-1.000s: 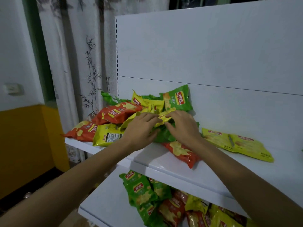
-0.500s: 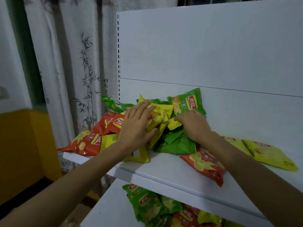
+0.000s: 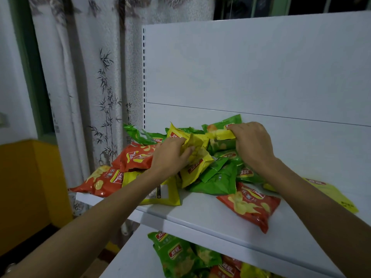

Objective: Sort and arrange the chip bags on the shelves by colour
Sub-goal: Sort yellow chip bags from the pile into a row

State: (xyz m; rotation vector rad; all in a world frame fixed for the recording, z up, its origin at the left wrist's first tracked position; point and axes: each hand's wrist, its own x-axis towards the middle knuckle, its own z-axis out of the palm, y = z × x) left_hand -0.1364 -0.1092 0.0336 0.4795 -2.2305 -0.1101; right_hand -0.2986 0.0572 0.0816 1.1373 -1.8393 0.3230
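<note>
Currently mid-sort: crumpled yellow foil chip bag (image 3: 197, 167) lies atop the mixed red, green and yellow heap (image 3: 216, 182) on the white upper shelf (image 3: 200, 213). Left hand (image 3: 170, 155) curls its fingers round it; right hand (image 3: 253, 145) pinches a second yellow packet (image 3: 221, 135). Judged next: lift both clear without dragging neighbours, then carry them right to the flat yellow bags (image 3: 331, 194).

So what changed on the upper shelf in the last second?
The hands, together on yellow bags mid-pile a second ago, have parted: the right hand moved back toward the rear panel and pinches a yellow bag edge; the left hand grips a crumpled yellow bag. The front red bag and the flat yellow bags stayed put.
</note>
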